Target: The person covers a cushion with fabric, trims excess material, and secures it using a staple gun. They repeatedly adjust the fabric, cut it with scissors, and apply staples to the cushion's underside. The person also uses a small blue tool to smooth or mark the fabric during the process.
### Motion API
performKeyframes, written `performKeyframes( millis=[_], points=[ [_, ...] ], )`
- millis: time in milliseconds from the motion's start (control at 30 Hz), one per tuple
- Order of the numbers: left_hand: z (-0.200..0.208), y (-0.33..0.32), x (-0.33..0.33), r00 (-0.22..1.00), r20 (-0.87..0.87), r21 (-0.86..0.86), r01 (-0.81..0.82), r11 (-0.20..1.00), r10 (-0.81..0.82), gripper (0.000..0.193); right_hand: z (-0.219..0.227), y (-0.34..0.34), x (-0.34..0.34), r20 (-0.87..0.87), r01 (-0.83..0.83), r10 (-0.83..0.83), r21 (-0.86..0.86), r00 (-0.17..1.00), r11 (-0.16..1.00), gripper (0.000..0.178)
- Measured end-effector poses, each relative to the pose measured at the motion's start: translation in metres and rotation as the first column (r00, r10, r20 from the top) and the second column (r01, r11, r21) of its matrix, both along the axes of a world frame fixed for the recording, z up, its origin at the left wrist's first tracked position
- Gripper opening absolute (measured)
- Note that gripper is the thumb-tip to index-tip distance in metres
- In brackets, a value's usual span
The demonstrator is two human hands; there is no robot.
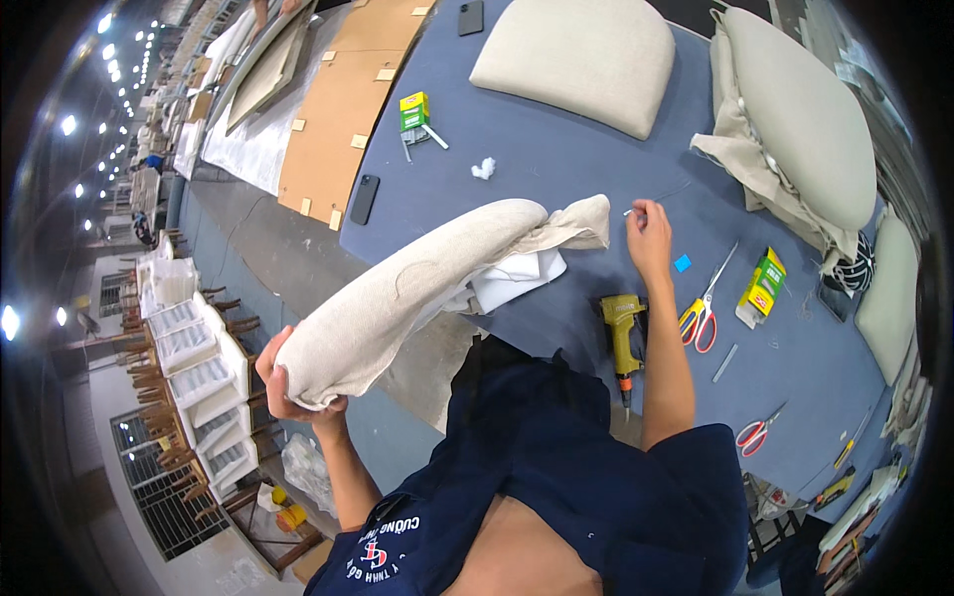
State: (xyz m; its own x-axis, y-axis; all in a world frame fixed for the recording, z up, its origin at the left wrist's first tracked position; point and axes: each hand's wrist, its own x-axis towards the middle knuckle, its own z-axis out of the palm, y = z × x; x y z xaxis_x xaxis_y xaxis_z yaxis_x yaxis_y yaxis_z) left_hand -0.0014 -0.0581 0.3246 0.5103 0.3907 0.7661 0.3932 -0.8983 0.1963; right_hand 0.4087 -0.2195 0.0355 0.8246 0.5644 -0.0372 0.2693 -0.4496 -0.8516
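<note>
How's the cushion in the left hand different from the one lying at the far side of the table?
The held cushion is gripped by the left hand; the far cushion lies on the table. The held cushion has a loose cloth flap at one end; the far cushion looks smooth, no flap showing. Both have pale beige covers.

The held cushion (427,268) is showing matt, woven cloth; the surface (556,164) is looking matt, perhaps cloth-covered; the larger scissors (705,303) are showing metal blades.
</note>
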Motion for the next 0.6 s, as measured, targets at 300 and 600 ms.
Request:
performKeyframes(
  millis=[300, 600],
  points=[
    [-0.030, -0.010, -0.055, 0.920, 0.353, 0.010, -0.185, 0.983, 0.170, 0.088, -0.067, 0.162, -0.018, 0.076, -0.333, 0.325, 0.178, 0.943, 0.926, 0.050],
    [-0.038, -0.005, -0.107, 0.904, 0.332, -0.085, -0.257, 0.963, 0.271, 0.087, -0.076, 0.273, -0.057, 0.142, -0.568, 0.561, 0.012, 0.816, 0.823, 0.027]
  ],
)
